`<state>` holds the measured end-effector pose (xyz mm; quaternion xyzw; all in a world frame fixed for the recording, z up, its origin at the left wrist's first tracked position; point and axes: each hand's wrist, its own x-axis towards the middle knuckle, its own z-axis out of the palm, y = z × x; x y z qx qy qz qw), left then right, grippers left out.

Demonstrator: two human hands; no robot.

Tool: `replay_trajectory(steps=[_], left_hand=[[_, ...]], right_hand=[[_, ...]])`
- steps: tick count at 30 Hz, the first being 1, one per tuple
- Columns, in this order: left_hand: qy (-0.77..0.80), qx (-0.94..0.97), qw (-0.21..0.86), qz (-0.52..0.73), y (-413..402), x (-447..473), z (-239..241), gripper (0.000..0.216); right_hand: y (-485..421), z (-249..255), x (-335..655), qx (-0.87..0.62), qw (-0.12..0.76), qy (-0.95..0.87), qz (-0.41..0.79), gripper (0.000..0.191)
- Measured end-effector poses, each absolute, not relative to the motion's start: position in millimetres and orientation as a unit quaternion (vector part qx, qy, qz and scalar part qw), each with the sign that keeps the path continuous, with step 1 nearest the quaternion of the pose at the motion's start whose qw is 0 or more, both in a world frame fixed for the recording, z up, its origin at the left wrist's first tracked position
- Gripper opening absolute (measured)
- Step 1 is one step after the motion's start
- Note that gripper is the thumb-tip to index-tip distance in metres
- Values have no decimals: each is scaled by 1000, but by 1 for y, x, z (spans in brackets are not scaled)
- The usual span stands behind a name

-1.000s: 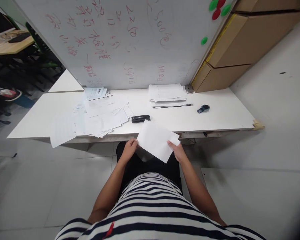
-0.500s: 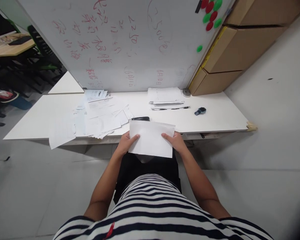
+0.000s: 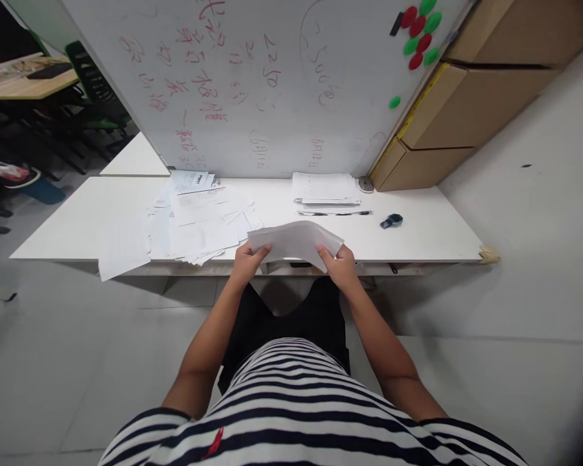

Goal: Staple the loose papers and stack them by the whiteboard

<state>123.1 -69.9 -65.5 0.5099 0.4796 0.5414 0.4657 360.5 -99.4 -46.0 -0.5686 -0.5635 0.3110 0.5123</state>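
Note:
A white sheet of paper (image 3: 294,238) is stretched between my two hands, bowed upward in the middle, just over the table's front edge. My left hand (image 3: 249,260) pinches its left end with the thumb on top. At the right end my right hand (image 3: 339,264) grips it the same way. Whether it is one sheet or several together, I cannot tell. Left of my hands, loose papers (image 3: 194,226) lie spread and overlapping on the white table (image 3: 418,243). Behind the held paper is a neat paper stack (image 3: 325,186), with a thin black-and-white strip (image 3: 334,213) before it.
A dark wristwatch (image 3: 391,221) lies on the right of the table. The whiteboard (image 3: 282,84) with red writing and round magnets stands along the back. Cardboard boxes (image 3: 442,107) are piled at the right. One paper sheet (image 3: 121,252) overhangs the front edge.
Both hands have lifted slightly and moved toward the table. The paper, nearly flat before, now arches up in the middle with its near edge raised. The view has shifted a little.

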Motion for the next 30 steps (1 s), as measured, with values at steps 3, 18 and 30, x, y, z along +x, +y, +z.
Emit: replay_trajectory(steps=[3, 18, 30], left_hand=[[501, 490, 469, 538, -58, 130, -78, 44], [534, 534, 399, 519, -45, 137, -80, 40], [537, 503, 463, 494, -53, 143, -92, 47]], right_hand=[[-87, -56, 347, -542, 534, -588, 274, 37], [-71, -83, 329, -598, 491, -530, 347, 51], [-76, -105, 339, -627, 466, -507, 364, 48]])
